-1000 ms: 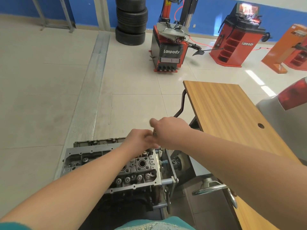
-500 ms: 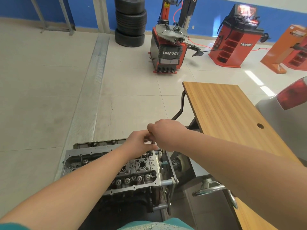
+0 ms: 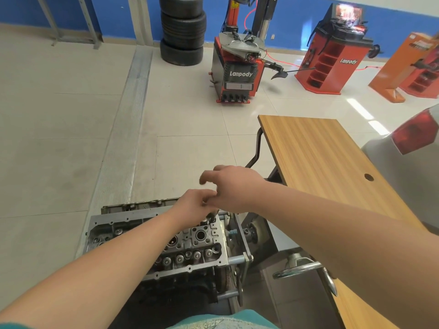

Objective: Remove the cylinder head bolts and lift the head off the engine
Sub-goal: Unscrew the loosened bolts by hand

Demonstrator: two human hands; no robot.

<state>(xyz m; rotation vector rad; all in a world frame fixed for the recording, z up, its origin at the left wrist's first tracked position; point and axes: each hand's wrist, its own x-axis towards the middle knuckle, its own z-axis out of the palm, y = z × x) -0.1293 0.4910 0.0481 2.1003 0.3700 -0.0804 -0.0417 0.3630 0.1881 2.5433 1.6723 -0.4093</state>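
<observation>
Both hands met over the far right corner of the cylinder head [image 3: 166,243]: the left hand [image 3: 193,205] stayed curled round something small there, though what it gripped I could not tell, while the right hand [image 3: 234,188], closed beside it a second ago, had lifted with fingers loosely spread, which probably means a bolt there was being freed by hand. Right of them stood the wooden table [image 3: 325,162]; well beyond, the tyre changer [image 3: 238,70] and stacked tyres [image 3: 183,32]
</observation>
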